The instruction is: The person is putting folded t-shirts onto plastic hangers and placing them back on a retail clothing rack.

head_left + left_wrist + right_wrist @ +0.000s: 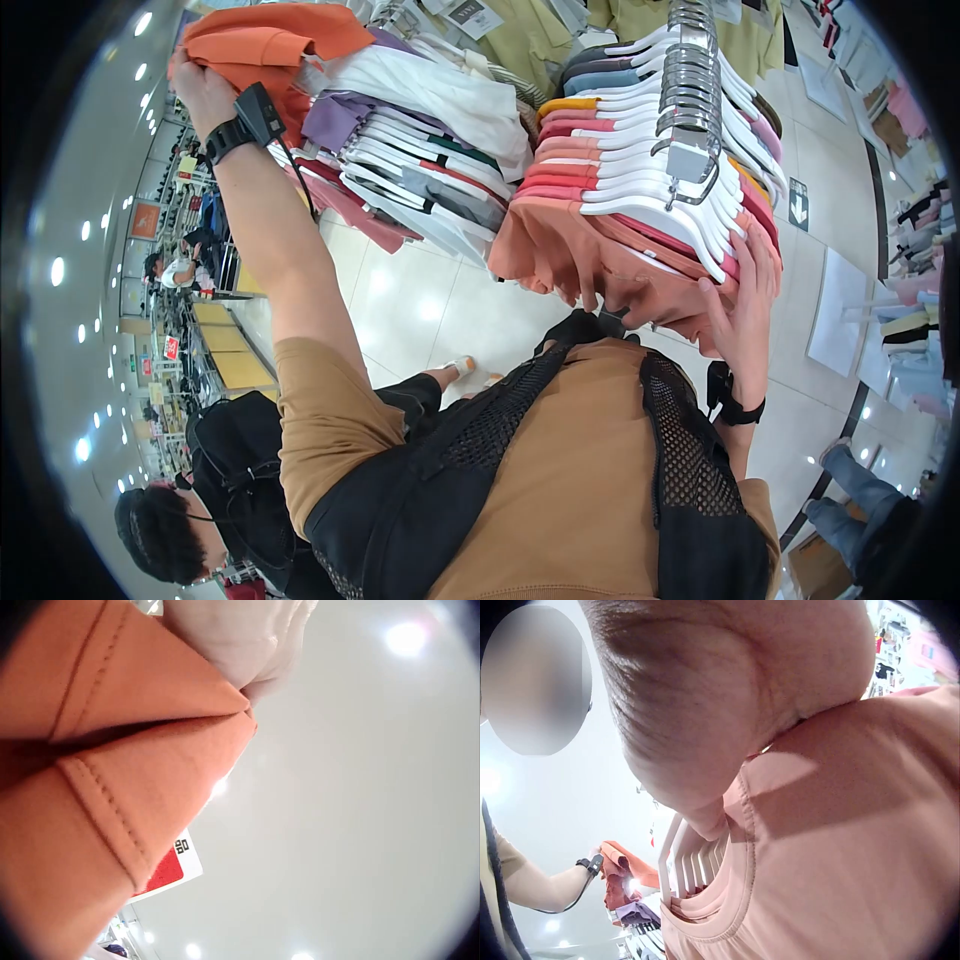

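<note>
At the upper left of the head view my left hand (203, 95) is raised and grips the edge of an orange garment (270, 42). In the left wrist view its stitched hem (112, 814) shows close up, with the fabric folded to a point at the fingers. My right hand (748, 285) holds the shoulder of the front coral T-shirt (640, 265), with the thumb on the near side and the fingers laid over the far side. The right wrist view shows the thumb by the shirt's round collar (742, 877). White hangers (640, 200) carry the shirts.
Metal hanger hooks (690, 100) crowd the rail above the shirts. Left of them hang white garments (430, 95) and a purple one (335, 120). A person with a black backpack (240, 450) stands at lower left, and jeans-clad legs (850, 510) show at lower right.
</note>
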The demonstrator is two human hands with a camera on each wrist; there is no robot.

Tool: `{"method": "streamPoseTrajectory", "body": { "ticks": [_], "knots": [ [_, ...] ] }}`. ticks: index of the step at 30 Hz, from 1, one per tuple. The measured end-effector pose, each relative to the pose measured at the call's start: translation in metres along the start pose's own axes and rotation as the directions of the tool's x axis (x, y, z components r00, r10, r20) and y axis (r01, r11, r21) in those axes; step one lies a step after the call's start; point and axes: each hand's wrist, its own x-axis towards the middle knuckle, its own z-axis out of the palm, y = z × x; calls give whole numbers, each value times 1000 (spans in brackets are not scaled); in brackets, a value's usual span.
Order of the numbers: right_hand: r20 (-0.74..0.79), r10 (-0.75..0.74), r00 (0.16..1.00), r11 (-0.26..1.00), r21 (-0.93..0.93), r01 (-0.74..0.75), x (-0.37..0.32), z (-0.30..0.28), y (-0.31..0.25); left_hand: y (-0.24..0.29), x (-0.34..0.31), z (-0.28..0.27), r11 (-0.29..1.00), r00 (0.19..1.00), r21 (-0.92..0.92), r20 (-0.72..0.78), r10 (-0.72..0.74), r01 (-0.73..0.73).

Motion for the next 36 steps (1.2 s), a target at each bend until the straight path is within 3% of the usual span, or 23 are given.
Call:
{"method": "streamPoseTrajectory", "body": {
  "ticks": [1, 5, 6, 8, 9, 10, 14, 18, 23, 27, 29, 32, 33, 36],
  "knots": [
    [-3, 1, 1000, 1000, -4, -1, 0, 0, 1, 12, -16, 15, 985, 995, 139, -11, 101, -98],
    [-4, 12, 1000, 1000, 7, -12, -1, 0, 0, 23, 18, -10, 981, 987, -144, 80, 141, -129],
    [-3, 12, 1000, 1000, 8, -12, -1, 0, 0, 27, 14, -10, 958, 960, -284, 255, 118, -42],
    [-13, -6, 1000, 1000, 5, 6, -1, 0, 1, 36, 6, -10, 868, 812, -433, 580, 60, 246],
    [-14, -5, 1000, 1000, 6, 5, -1, 0, 1, 37, -13, 13, 966, 952, -257, 292, 89, -12],
    [-14, -7, 1000, 1000, 4, 7, -1, 0, 1, 42, -25, 27, 979, 979, 10, -10, 202, -201],
    [-9, 1, 1000, 1000, -5, -1, -2, 0, 1, 70, -33, 35, 975, 975, 25, -12, 223, -222],
    [-5, -12, 1000, 1000, 1, 12, -1, 0, 2, 109, -52, 57, 868, 925, 325, 72, 372, -375],
    [1, -19, 1000, 999, 26, 19, -1, -2, 1, 136, -95, 74, 773, 850, 358, 281, 446, -523],
    [25, -29, 999, 993, 111, 26, -3, -9, 5, 131, -135, 70, 852, 802, 257, 532, 270, -457],
    [59, 130, 990, 802, 580, -140, -3, -15, 3, 118, -156, 66, 918, 736, 166, 655, 170, -360],
    [9, 154, 988, 803, 581, -131, -10, -33, 0, 105, -186, 63, 978, 613, 40, 784, 95, -203],
    [-55, 108, 993, 871, 486, -68, -10, -39, -1, 102, -194, 62, 988, 573, 6, 815, 83, -152],
    [39, 31, 999, 783, 620, -48, -22, -47, -1, 91, -222, 60, 997, 450, -71, 891, 63, 1]
  ]
}}
